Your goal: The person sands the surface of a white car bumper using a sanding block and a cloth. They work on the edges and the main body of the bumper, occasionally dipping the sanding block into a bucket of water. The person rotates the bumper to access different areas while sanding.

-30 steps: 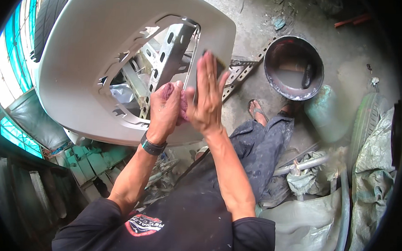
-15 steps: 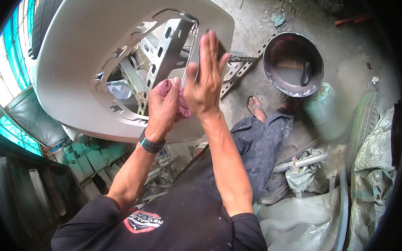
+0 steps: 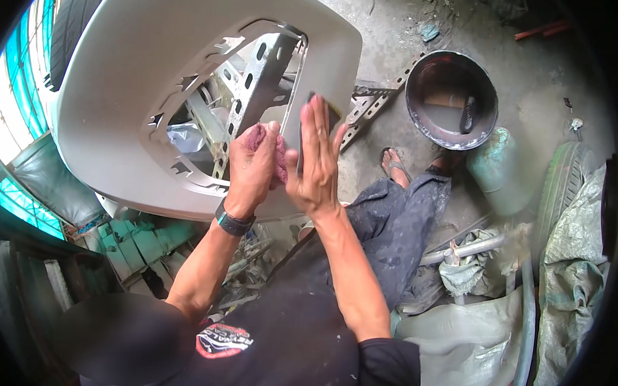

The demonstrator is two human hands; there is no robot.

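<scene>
A large light-grey car bumper [image 3: 112, 115] with a big opening lies in front of me, propped on a slotted metal stand [image 3: 259, 67]. My left hand [image 3: 248, 173] is closed round a crumpled dark-pink cloth [image 3: 280, 163] at the near edge of that opening. Right beside it, my right hand [image 3: 315, 169] lies flat on the bumper's right part, fingers stretched forward and thumb apart. Under its palm and fingers is a dark flat sanding pad [image 3: 334, 117], mostly hidden, with its edges showing on both sides; the hand presses it to the surface and carries it along.
A dark bucket [image 3: 411, 104] with liquid and a dark-handled tool inside stands right of the bumper. Near it are a worn rounded tank [image 3: 496, 177], a tyre [image 3: 561, 183] and grey sheeting [image 3: 461, 344]. My sandalled foot [image 3: 395, 166] is on the concrete floor.
My right hand has slid back toward me along the bumper with the dark pad under it. The left hand stays almost in place with the cloth.
</scene>
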